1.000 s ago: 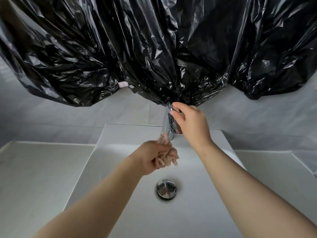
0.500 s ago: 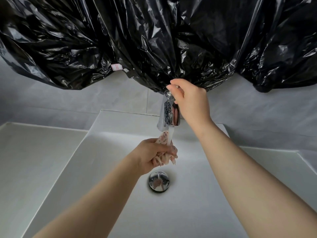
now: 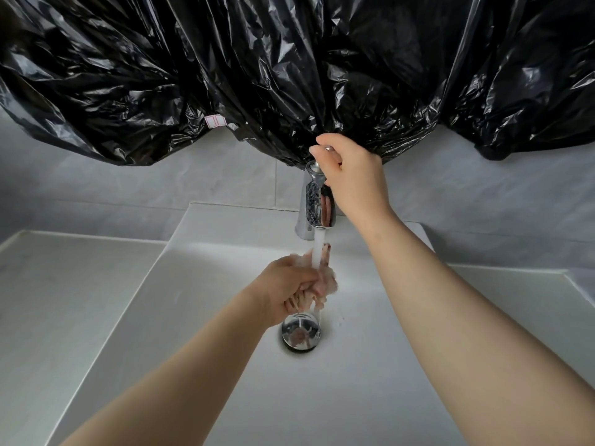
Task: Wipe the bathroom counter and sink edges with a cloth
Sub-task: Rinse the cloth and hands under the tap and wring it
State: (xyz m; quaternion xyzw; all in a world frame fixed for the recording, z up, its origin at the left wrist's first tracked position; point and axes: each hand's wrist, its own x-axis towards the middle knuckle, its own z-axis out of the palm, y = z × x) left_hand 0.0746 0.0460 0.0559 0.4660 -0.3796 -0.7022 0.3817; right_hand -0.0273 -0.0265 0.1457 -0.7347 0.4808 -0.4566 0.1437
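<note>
My left hand grips a bunched pinkish cloth over the white sink basin, right under the chrome faucet. A stream of water runs from the spout onto the cloth. My right hand is curled round the faucet handle at the top of the tap. The chrome drain plug lies just below the cloth.
The grey counter spreads left of the sink, and a narrower strip of counter lies to the right. Crumpled black plastic sheeting hangs over the wall above the faucet. Grey wall tiles show beneath it.
Water has started and grown into a full stream onto the cloth. My right hand has lifted the faucet handle. The view has tilted down slightly.
</note>
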